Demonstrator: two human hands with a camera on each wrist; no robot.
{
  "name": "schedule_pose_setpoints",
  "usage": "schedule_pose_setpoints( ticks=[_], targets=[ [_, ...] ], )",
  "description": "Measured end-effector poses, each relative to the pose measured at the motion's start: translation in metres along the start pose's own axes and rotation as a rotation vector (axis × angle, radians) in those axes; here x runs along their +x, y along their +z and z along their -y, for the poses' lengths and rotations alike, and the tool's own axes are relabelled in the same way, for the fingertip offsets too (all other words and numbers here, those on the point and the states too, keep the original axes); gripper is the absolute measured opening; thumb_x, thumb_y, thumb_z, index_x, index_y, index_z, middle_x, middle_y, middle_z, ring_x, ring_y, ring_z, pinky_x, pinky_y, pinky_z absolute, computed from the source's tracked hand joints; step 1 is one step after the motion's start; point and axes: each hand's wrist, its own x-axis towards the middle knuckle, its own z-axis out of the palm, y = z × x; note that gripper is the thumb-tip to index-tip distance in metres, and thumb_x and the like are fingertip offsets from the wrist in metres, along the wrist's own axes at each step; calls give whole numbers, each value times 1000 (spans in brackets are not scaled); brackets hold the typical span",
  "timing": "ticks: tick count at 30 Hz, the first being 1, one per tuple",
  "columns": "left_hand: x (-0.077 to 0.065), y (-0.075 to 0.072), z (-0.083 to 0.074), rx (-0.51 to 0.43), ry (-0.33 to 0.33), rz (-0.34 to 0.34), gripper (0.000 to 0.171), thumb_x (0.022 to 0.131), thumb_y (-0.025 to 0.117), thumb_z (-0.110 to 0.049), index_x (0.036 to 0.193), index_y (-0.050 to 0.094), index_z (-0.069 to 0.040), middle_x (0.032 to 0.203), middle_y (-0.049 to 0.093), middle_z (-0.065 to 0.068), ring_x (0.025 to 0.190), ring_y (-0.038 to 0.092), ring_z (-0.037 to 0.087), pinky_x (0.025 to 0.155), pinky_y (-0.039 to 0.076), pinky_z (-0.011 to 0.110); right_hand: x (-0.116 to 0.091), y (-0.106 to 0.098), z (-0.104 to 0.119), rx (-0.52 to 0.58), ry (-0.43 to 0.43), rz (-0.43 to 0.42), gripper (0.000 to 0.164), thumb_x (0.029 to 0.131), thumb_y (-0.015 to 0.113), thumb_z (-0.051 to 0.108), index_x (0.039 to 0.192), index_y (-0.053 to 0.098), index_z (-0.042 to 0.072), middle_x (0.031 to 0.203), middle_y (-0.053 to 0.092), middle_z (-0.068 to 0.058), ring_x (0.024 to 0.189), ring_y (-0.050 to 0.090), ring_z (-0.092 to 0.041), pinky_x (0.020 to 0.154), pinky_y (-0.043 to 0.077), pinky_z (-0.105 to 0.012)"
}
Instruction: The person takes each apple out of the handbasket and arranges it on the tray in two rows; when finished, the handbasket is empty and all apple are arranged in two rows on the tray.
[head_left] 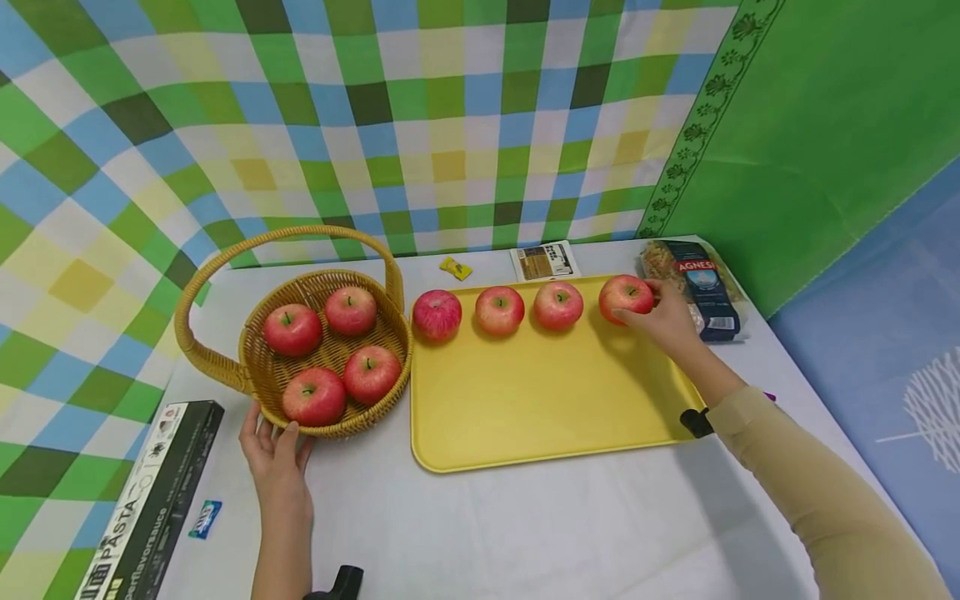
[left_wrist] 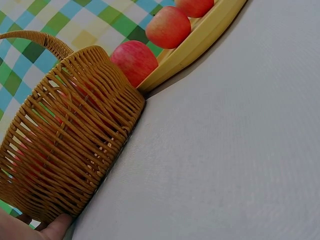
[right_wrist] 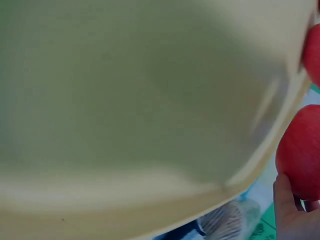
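My right hand (head_left: 670,323) pinches a red apple (head_left: 626,298) between thumb and fingers, over the far right corner of a yellow tray (head_left: 547,408). The right wrist view shows the apple (right_wrist: 301,152) near the tray's rim; whether it touches the tray I cannot tell. To its left, a row of apples includes a striped one (head_left: 437,315), one in the middle (head_left: 499,311) and another (head_left: 558,306) nearest my hand. A wicker basket (head_left: 252,346) holds several apples. Against its near-left wall rests my left hand (head_left: 279,467), with relaxed fingers; the thumb (left_wrist: 59,226) touches the wicker low down.
A tall handle (head_left: 197,287) arches over the basket, which stands against the tray's left edge. A pasta box (head_left: 161,492) and a blue wrapper (head_left: 205,519) lie at left. Behind the tray are a yellow wrapper (head_left: 455,267), a printed packet (head_left: 546,261) and a pasta bag (head_left: 705,283).
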Motion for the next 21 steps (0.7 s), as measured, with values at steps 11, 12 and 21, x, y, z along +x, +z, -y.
schedule_pose_setpoints(
  ticks=[11,12,21],
  targets=[
    [0,1,0,5,-3,-2,61,100,53,-24,148,20,-43,158,17,-6,143,23,17,107,35,37,13,10,-10,-15,-11,10,78,81,79,24,134,38,-15,127,47,-33,115,47,-43,100,40,-53],
    [0,0,0,4,-4,-1,61,100,53,-25,148,19,-43,159,17,-6,143,22,17,107,35,37,13,11,-10,-15,-9,10,78,81,79,25,134,38,-15,127,47,-33,115,47,-43,100,40,-53],
    [0,0,1,4,0,-3,62,100,53,-24,148,19,-42,158,17,-6,143,22,17,108,35,38,15,17,-11,-14,18,18,82,81,78,27,137,35,-15,130,45,-33,117,46,-43,102,39,-52]
  ],
)
